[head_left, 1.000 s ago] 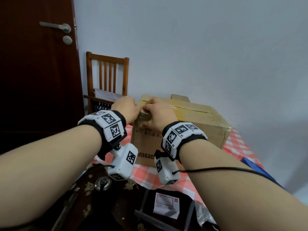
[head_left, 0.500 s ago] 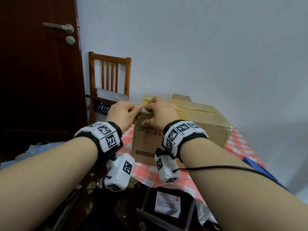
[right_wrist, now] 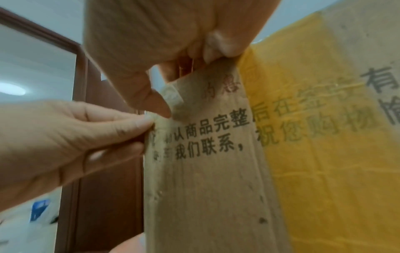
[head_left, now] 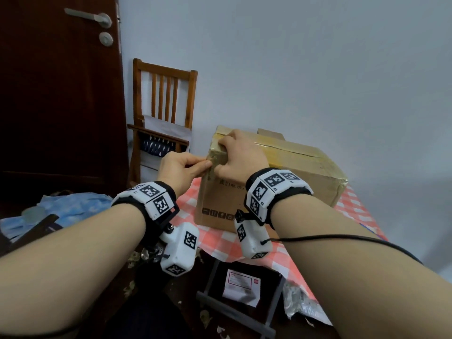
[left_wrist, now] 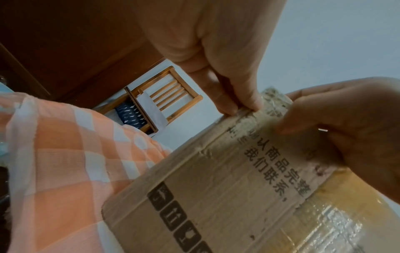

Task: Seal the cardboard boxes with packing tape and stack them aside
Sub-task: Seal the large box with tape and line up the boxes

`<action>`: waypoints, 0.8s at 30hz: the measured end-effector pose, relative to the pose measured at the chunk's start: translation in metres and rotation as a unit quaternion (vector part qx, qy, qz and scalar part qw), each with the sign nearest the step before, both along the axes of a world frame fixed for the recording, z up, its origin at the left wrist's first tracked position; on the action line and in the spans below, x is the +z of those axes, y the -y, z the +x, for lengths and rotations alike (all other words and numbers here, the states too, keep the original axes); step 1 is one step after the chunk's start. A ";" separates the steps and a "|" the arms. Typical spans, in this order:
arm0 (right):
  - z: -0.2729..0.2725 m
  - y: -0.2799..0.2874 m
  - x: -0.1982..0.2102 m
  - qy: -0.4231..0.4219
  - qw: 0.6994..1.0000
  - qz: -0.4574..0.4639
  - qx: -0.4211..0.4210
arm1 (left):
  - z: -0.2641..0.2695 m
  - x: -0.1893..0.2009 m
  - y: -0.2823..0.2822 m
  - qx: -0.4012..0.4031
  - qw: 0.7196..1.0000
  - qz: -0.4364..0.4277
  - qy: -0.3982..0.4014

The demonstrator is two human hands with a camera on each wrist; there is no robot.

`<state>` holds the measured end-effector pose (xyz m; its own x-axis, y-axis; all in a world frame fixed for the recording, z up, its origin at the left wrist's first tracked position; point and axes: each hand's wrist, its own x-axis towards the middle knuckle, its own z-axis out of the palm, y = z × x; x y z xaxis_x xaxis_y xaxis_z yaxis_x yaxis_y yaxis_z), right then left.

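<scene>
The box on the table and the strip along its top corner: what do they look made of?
Cardboard box: matte brown corrugated board by the look, with faint ribbing and black print. Tape strip: thin clear glossy plastic film, probably, glinting and wrinkled. The left hand pinches its edge; the right hand grips the corner.

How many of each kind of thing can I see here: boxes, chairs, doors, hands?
Cardboard box: 1
Wooden chair: 1
Door: 1
Hands: 2, the left hand and the right hand, both at the box's near top corner
Total: 5
</scene>
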<state>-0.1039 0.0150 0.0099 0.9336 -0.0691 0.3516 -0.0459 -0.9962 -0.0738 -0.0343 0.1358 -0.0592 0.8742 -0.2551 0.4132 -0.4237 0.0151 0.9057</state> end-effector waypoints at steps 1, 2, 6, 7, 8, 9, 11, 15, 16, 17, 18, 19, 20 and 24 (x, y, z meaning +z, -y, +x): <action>0.000 -0.001 -0.002 0.004 1.000 -0.008 -0.001 | 0.000 -0.001 0.000 0.003 1.000 -0.001 0.004; 0.001 -0.002 -0.003 0.007 1.000 -0.014 0.001 | -0.001 -0.003 -0.001 0.006 1.000 0.000 0.007; 0.004 -0.004 -0.004 -0.007 0.999 -0.048 0.004 | -0.002 -0.005 -0.003 0.026 0.997 0.060 0.046; 0.004 -0.005 -0.004 -0.010 0.998 -0.059 -0.002 | -0.003 -0.005 -0.004 0.032 0.995 0.078 0.054; 0.005 -0.007 -0.005 -0.008 0.998 -0.066 -0.007 | -0.004 -0.003 -0.004 0.035 0.994 0.091 0.057; 0.005 -0.008 -0.006 -0.001 0.997 -0.071 -0.010 | -0.005 -0.001 -0.004 0.038 0.992 0.104 0.057; 0.007 -0.011 -0.007 0.019 0.996 -0.083 -0.015 | -0.005 0.003 -0.005 0.050 0.987 0.140 0.066; 0.006 -0.012 0.003 0.001 0.992 -0.124 -0.014 | -0.006 0.010 -0.007 0.075 0.968 0.220 0.089; 0.006 -0.012 0.006 -0.010 0.990 -0.137 -0.013 | -0.006 0.012 -0.008 0.074 0.964 0.237 0.096; 0.006 -0.011 0.009 -0.020 0.989 -0.147 -0.014 | -0.006 0.013 -0.008 0.073 0.958 0.256 0.105; 0.007 -0.011 0.012 -0.028 0.988 -0.153 -0.016 | -0.007 0.015 -0.008 0.071 0.952 0.276 0.114; 0.008 -0.012 0.015 -0.031 0.987 -0.155 -0.019 | -0.006 0.016 -0.009 0.064 0.947 0.292 0.117; 0.008 -0.012 0.018 -0.031 0.987 -0.155 -0.020 | -0.006 0.017 -0.010 0.052 0.946 0.301 0.112; 0.010 -0.014 0.022 -0.015 0.989 -0.143 -0.020 | -0.003 0.024 -0.012 0.018 0.949 0.302 0.090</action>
